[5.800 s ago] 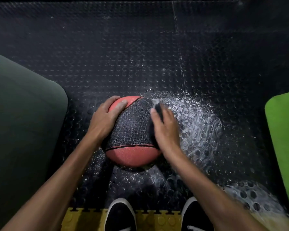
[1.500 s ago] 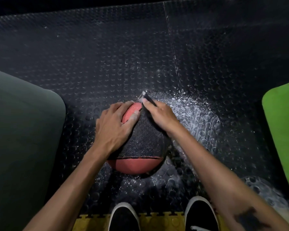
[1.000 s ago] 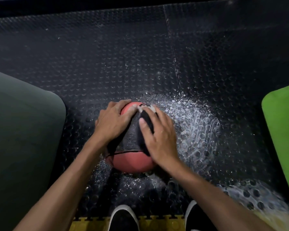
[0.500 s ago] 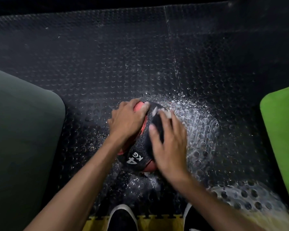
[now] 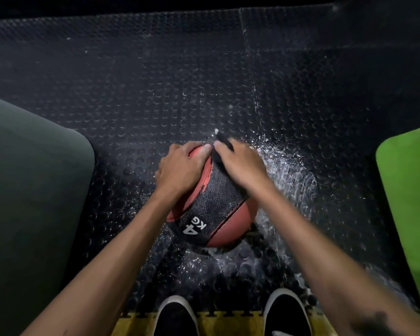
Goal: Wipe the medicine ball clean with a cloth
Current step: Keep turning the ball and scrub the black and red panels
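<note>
1. I see the medicine ball (image 5: 212, 209), red and black and marked 4 KG, on the wet studded black floor (image 5: 155, 81)
2. My left hand (image 5: 180, 169) lies spread on its upper left, gripping nothing
3. My right hand (image 5: 241, 166) presses a dark cloth (image 5: 222, 141) to the top, fingers curled on it
</note>
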